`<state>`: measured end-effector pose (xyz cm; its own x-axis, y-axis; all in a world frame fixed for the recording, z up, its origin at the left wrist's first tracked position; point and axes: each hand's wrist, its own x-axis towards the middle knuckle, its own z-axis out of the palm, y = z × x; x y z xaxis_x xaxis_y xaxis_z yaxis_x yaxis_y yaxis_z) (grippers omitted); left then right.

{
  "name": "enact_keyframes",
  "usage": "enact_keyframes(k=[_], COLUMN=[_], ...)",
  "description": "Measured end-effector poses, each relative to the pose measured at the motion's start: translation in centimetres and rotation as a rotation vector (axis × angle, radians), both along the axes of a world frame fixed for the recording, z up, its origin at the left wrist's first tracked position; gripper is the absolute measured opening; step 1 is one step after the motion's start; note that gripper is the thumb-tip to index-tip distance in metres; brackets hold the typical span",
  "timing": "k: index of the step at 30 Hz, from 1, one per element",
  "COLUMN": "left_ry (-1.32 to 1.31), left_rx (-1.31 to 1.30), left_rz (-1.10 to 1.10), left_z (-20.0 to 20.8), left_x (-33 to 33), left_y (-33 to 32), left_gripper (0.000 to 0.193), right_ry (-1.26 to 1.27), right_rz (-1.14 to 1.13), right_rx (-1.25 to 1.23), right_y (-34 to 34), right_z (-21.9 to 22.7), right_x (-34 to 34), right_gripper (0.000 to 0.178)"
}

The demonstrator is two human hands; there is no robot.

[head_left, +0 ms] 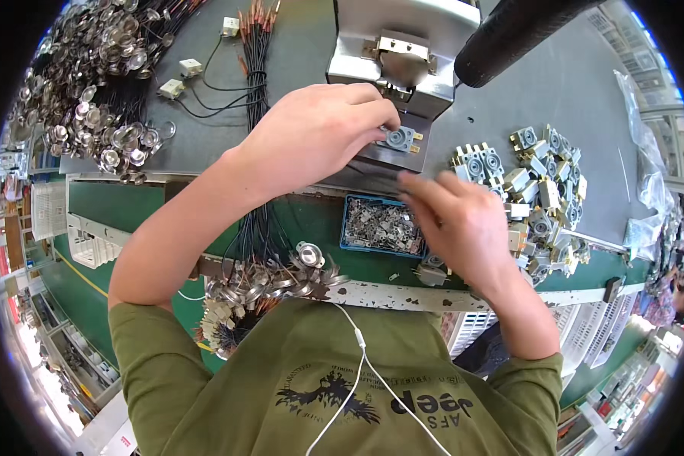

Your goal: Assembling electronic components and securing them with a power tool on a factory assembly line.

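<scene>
Pinching the grey block (395, 138) by its left end, the left hand (319, 121) holds it before the metal fixture (403, 19); it looks light, rigid, best taken by its sides, clear of the terminals (417, 137); fingers (377, 114) hide part of it; the right hand (465, 216) is blurred, its grip impossible to tell

Grey component (400, 138), round face up, terminals (417, 137) to the right.
The small, blocky piece sits at the fingertips of the left hand (323, 121), which hide its left end. Concentric rings mark its upper face; two flat, brass-coloured terminals jut sideways above a dark metal plate (403, 159).
</scene>
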<state>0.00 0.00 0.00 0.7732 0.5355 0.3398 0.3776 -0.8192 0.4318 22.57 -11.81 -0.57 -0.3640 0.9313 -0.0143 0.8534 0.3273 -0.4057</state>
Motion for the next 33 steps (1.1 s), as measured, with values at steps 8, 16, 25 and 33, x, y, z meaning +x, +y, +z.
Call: enact_keyframes(k=[8, 16, 25, 33], left_ry=[0.011, -0.006, -0.030, 0.041], left_rx=[-0.112, -0.140, 0.045, 0.106], left_rz=[0.107, 0.101, -0.024, -0.012], left_z=[0.2, 0.4, -1.6, -2.0], left_x=[-1.1, -1.2, 1.0, 1.8], left_y=[0.2, 0.1, 0.3, 0.3], left_gripper=[0.014, 0.013, 0.009, 0.012], right_ry=[0.055, 0.012, 0.507, 0.835], right_rz=[0.084, 0.195, -0.170, -0.343], right_rx=[0.425, 0.339, -0.285, -0.509], right_y=[4.8, 6.8, 0.2, -1.3], right_z=[-1.9, -0.5, 1.5, 0.6], right_x=[0.3, 0.9, 0.2, 0.3], right_gripper=[0.024, 0.026, 0.056, 0.059])
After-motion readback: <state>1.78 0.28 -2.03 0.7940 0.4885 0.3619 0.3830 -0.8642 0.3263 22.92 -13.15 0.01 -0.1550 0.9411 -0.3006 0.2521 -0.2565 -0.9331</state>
